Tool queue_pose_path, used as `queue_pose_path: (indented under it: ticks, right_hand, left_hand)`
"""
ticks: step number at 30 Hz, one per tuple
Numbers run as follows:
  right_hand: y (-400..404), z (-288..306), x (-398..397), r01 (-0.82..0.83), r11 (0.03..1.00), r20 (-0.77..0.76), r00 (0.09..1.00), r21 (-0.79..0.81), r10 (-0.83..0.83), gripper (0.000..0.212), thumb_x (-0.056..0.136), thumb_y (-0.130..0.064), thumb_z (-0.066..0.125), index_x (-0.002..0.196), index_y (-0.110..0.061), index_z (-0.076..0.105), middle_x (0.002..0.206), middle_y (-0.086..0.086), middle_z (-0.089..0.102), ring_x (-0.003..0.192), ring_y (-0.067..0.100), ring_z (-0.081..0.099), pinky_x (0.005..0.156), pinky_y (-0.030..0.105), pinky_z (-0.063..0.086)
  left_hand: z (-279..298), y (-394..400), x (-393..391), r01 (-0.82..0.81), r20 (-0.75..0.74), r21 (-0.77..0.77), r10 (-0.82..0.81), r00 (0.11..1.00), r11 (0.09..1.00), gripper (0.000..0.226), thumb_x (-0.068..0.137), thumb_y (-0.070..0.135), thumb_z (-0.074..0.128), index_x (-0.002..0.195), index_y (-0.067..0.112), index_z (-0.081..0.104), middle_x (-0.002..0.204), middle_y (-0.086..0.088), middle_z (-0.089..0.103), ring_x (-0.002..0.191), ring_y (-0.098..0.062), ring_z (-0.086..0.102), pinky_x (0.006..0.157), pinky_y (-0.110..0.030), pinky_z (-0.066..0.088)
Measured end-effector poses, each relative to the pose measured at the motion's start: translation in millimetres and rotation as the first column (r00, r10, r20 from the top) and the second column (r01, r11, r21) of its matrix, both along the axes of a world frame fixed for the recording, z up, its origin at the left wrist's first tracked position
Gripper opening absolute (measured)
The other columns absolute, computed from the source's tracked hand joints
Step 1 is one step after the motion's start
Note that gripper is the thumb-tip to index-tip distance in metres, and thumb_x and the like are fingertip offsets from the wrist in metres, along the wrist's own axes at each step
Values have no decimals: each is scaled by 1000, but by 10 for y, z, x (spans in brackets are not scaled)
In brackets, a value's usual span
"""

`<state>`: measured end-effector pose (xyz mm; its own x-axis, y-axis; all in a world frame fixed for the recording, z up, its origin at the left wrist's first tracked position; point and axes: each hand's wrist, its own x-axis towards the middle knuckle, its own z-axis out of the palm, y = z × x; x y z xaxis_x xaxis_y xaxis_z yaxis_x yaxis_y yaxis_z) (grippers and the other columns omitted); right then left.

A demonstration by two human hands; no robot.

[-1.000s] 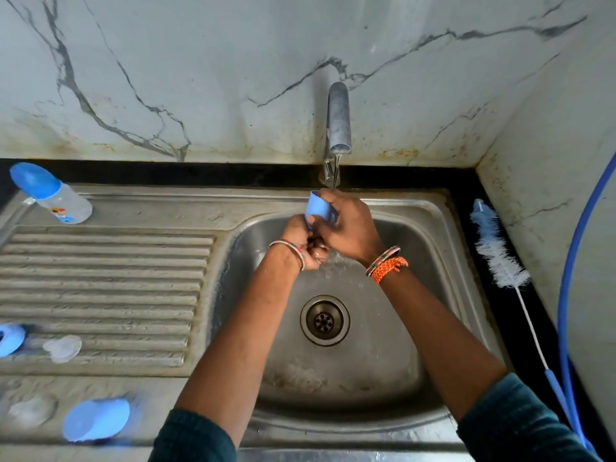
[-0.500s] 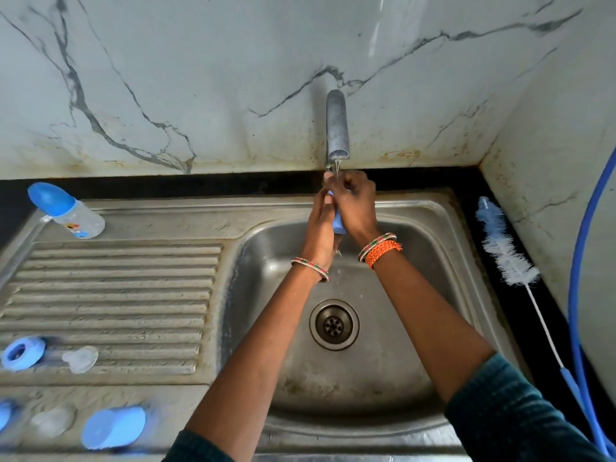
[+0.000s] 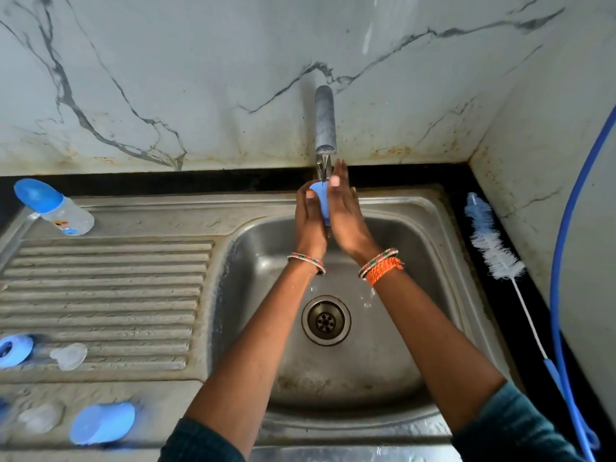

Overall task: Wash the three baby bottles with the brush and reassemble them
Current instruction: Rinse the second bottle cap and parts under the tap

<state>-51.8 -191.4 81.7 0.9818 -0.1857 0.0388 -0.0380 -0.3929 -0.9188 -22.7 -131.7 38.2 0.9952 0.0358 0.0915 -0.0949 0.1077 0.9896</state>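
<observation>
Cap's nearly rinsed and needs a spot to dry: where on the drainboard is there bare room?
The ribbed middle, between the assembled bottle at the back and the clear nipple near the front. The front-left corner is crowded: blue ring, loose cap.

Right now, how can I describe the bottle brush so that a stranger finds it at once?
Start at the steel sink and go to the black counter strip on its right, by the side wall. The bottle brush lies there, white bristles with a blue tuft at the far end. Unlike the blue hose beside it, it has a thin white stem.
</observation>
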Motion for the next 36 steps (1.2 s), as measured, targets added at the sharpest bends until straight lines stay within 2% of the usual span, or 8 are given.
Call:
queue_pose_path:
  ticks: [5, 9, 13, 17, 22, 26, 32, 36]
  right_hand:
    - [143, -111, -239, -157, 981, 13, 987, -118, 160, 53, 104, -34, 17, 152, -19, 1, 160, -5, -6, 139, -4, -9, 117, 25, -6]
    - [41, -123, -208, -64, 987, 3, 998, 150, 64, 59, 101, -46, 16, 152, -24, -3, 160, -6, 1, 145, 6, 4, 118, 25, 7]
    - [13, -79, -113, 41, 906, -64, 998, 420, -16, 55, 103, -20, 38, 152, -15, 12, 139, 0, 39, 126, 11, 40, 88, 3, 36]
    - [-126, -207, -84, 71, 981, 87, 992, 182, -88, 64, 85, -3, 68, 142, -6, 40, 135, 11, 54, 123, 20, 53, 105, 31, 43]
    - [-129, -277, -77, 30, 912, 270, 959, -410, 90, 69, 88, -6, 61, 148, -3, 27, 141, 18, 47, 125, 33, 50, 99, 40, 44]
    - [9, -333, 30, 19, 940, 268, 960, -342, 78, 64, 89, -8, 59, 145, 0, 30, 140, 20, 46, 126, 31, 46, 105, 41, 40]
    - [-195, -120, 164, -346, 921, -9, 935, 180, 354, 46, 79, -4, 74, 121, -4, 55, 114, 9, 63, 104, 19, 60, 89, 30, 50]
    - [12, -297, 123, -64, 950, 106, 989, -304, 100, 49, 82, 1, 60, 129, 3, 44, 121, 20, 56, 112, 34, 54, 91, 36, 44]
  left_hand:
    - [-30, 146, 18, 132, -19, 78, -131, 991, 988, 42, 100, 43, 29, 131, 17, 39, 135, -4, 45, 117, 0, 45, 110, -26, 31]
    - [-25, 70, -43, -41, 36, 126, 37, 999, 991, 45, 84, 62, 47, 106, 23, 48, 101, -2, 58, 91, -9, 60, 81, -28, 50]
    - [17, 46, -178, 48, 84, 103, -57, 995, 994, 45, 92, 46, 46, 124, 14, 44, 119, -9, 49, 98, -7, 55, 78, -14, 47]
    - [-4, 294, -26, 236, -40, 47, -235, 971, 971, 32, 95, 5, 45, 126, 1, 48, 122, -17, 54, 103, -12, 54, 82, -16, 47]
    - [98, 477, 135, 246, 41, 316, -273, 961, 916, 5, 85, 12, 60, 84, 17, 61, 74, 13, 64, 68, 4, 57, 71, -29, 50]
    - [70, 503, 127, 145, 121, 254, -180, 976, 956, 6, 77, 13, 58, 75, 18, 60, 71, 17, 67, 69, 8, 56, 67, -17, 45]
    - [118, 652, 68, 158, 201, 205, -199, 959, 966, 15, 82, -2, 59, 91, 10, 61, 99, -1, 66, 87, 2, 64, 72, -17, 51]
    - [112, 517, 83, -29, 179, 325, -31, 983, 945, 5, 75, 13, 58, 71, 13, 62, 78, 4, 69, 78, -17, 63, 73, -36, 50]
